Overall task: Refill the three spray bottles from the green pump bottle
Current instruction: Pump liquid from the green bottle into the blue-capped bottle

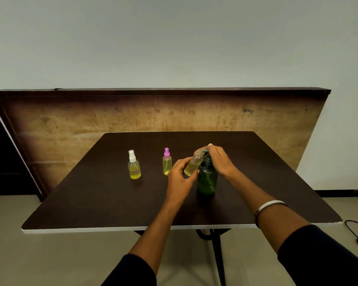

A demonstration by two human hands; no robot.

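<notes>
The filling step was in hand: the left hand (179,178) held an uncapped spray bottle (193,165), its grip clamped round it, tilted with its mouth under the spout of the green bottle (207,179) on the tabletop (91,193). The right hand (219,162) curled over the pump head; next, probably, steady presses with mouth kept aligned.

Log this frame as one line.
step: filling third bottle | left hand: holds uncapped spray bottle tilted at pump spout | right hand: on green pump bottle head | white-capped, pink-capped: standing, capped
</notes>
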